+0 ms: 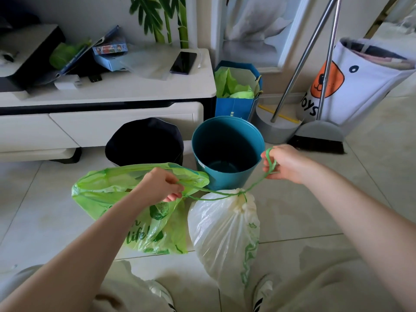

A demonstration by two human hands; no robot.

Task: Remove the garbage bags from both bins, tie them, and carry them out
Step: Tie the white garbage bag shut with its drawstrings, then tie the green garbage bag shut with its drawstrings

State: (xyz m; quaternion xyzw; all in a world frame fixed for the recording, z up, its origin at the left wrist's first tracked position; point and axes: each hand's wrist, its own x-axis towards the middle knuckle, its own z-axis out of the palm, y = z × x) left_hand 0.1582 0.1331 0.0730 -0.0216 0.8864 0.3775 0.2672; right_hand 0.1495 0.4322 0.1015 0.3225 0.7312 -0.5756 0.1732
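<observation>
A white garbage bag (221, 230) stands on the floor, its neck cinched by a green drawstring (256, 183). My right hand (284, 164) grips one end of that string, looped around the fingers, pulled up and right. My left hand (161, 184) pinches the other end, pulled left. Under my left forearm lies a green garbage bag (112, 188) with printed lettering, its mouth loose and open. Behind them stand two bins: a teal bin (227, 152), bare inside, and a black bin (145, 143), dark inside.
A white TV cabinet (108, 109) with a phone, boxes and papers runs along the back left. A blue gift bag (236, 91) with green paper, a broom and dustpan (315, 134), and a white toy bag (355, 82) stand at the back right. My feet are at the bottom.
</observation>
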